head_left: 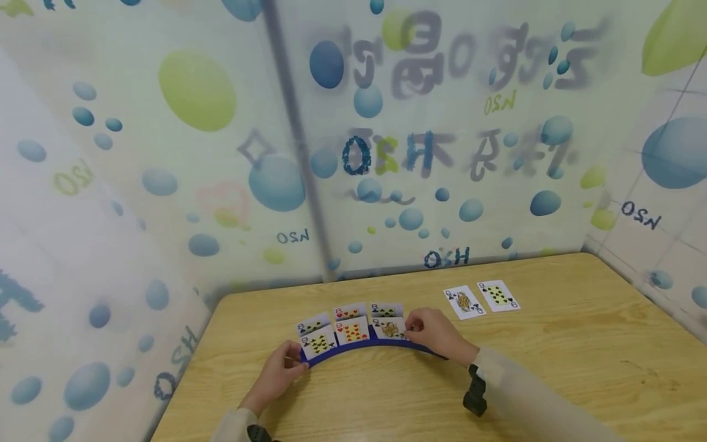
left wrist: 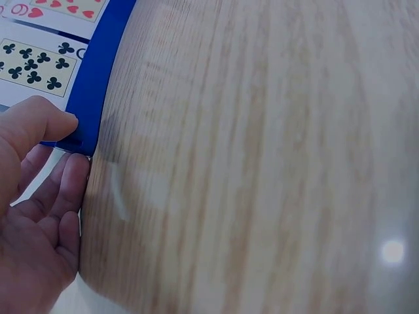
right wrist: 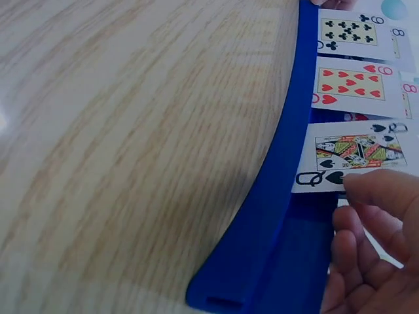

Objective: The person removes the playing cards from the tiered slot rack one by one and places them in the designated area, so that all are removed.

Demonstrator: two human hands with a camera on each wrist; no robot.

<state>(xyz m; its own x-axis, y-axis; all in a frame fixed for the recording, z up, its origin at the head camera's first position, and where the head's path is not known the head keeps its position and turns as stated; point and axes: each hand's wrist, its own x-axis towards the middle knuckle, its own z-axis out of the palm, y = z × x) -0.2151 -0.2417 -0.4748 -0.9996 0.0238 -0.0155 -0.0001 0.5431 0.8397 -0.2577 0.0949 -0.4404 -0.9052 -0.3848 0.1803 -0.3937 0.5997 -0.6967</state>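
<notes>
Left hand [head_left: 278, 371] grips the blue card holder [right wrist: 265, 203] at its left end: probably light, rigid. Right of the nine of hearts [right wrist: 350, 85], queen of spades [right wrist: 357, 154], pinched by right hand [head_left: 436, 331]: likely slick, bendable; best held edgewise.

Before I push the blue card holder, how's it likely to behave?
The blue card holder probably won't roll: it's a long, curved strip lying on the table. It looks like plastic with a firm rim, so it would likely slide as one stiff piece. Cards such as the nine of hearts stand in it, so a hard shove might loosen some.
</notes>
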